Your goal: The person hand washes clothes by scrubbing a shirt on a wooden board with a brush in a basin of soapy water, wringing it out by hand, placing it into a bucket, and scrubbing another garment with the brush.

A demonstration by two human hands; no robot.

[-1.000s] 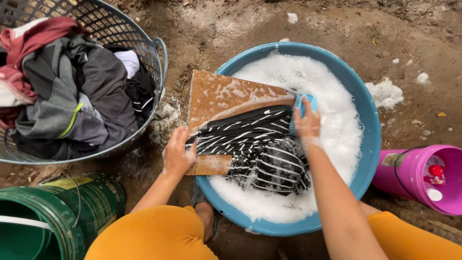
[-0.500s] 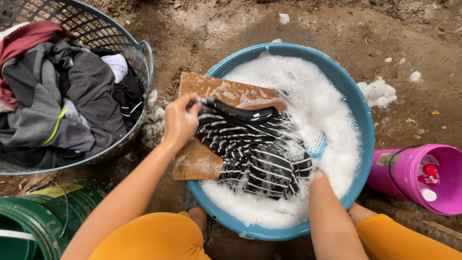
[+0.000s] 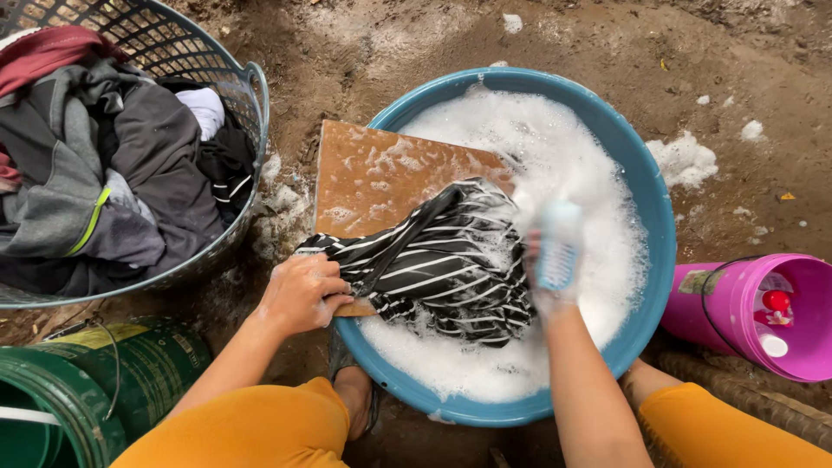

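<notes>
Both hands are working: the left hand (image 3: 299, 292) is gripping the striped garment (image 3: 442, 260) at the wooden board's (image 3: 381, 178) near edge, while the right hand (image 3: 548, 276) is clutching a blue scrub brush (image 3: 559, 245) over the sudsy basin (image 3: 654, 208).

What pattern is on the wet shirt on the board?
Black with thin white stripes. The shirt lies on the wooden board; the head view shows it.

A black-and-white striped garment (image 3: 433, 264) lay bunched and wet across a brown wooden board (image 3: 373, 178). A soapy blue scrub brush (image 3: 559, 245) was blurred above it
</notes>
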